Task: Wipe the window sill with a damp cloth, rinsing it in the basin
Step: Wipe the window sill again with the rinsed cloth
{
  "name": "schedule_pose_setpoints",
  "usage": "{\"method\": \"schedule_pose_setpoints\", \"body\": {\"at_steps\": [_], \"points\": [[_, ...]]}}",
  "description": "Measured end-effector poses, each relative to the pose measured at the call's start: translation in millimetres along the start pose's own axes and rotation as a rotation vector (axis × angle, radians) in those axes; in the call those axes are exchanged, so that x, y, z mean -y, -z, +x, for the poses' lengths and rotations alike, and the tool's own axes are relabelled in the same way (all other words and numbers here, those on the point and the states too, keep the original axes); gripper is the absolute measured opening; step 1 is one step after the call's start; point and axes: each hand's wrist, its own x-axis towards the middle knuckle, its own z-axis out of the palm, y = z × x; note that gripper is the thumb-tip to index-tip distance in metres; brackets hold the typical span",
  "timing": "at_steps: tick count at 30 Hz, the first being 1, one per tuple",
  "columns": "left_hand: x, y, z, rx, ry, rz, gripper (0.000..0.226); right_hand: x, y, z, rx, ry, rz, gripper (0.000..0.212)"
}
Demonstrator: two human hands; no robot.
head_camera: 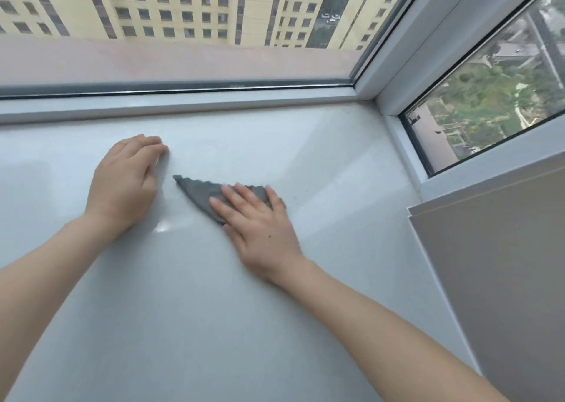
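On glossy pale sill [214,279], right hand [260,227] flat on triangular grey cloth [198,192]

Cloth [201,193] on sill [189,279], under right hand [260,233]

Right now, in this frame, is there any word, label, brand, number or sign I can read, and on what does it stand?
None. The grey cloth under the right hand shows no label, the window sill and window frame carry no print, and the buildings outside show no legible signs.
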Motion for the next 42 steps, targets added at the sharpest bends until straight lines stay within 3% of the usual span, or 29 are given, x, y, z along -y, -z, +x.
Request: {"method": "schedule_pose_setpoints", "body": {"at_steps": [4,8,10,14,17,19,21,23,24,26,28,30,31,33,37,40,42], "points": [[-12,21,-28,-0.022,0.060,-0.038,0.040,-68,26,1,-0.049,-0.436,-0.079,0.049],[-24,43,-55,-0.015,-0.058,-0.055,0.038,-80,38,-7,-0.095,-0.822,-0.027,0.047],[-24,55,-64,-0.029,-0.090,-0.053,0.037,-25,16,-22,-0.151,-0.676,-0.027,0.048],[-22,66,-78,-0.018,-0.083,-0.031,0.035,139,-30,-98,0.036,-0.081,0.003,0.045],[-26,65,-93,0.021,-0.098,-0.014,0.033,127,-18,-132,0.160,0.129,0.023,0.042],[-31,65,-103,0.065,-0.106,-0.006,0.033,71,-4,-147,0.112,-0.039,-0.061,0.044],[-35,67,-112,0.094,-0.112,-0.001,0.033,7,21,-156,0.006,-0.449,-0.113,0.049],[-40,69,-118,0.108,-0.126,-0.002,0.033,-21,45,-157,-0.002,-0.773,-0.013,0.047],[-42,70,-120,0.110,-0.134,-0.004,0.033,-14,47,-154,-0.036,-0.811,0.056,0.046],[-46,71,-122,0.110,-0.130,-0.004,0.034,40,33,-151,-0.140,-0.716,0.077,0.043],[-49,71,-125,0.111,-0.107,-0.002,0.034,128,-5,-170,-0.165,-0.375,0.018,0.046],[-52,69,-126,0.104,-0.100,-0.002,0.034,209,-36,-206,0.035,-0.016,-0.003,0.046],[-53,67,-128,0.108,-0.101,-0.001,0.034,225,-43,-221,0.105,0.077,-0.009,0.043],[-55,61,-131,0.121,-0.107,0.006,0.034,206,-46,-251,0.102,0.087,-0.038,0.041],[-59,45,-141,0.183,-0.144,0.020,0.033,96,-7,-316,0.085,-0.312,-0.124,0.045],[-72,37,-145,0.206,-0.166,0.003,0.034,-2,30,-328,0.025,-0.781,-0.176,0.053],[-80,34,-144,0.196,-0.198,-0.009,0.034,-25,39,-307,-0.015,-1.027,-0.113,0.053]]}}
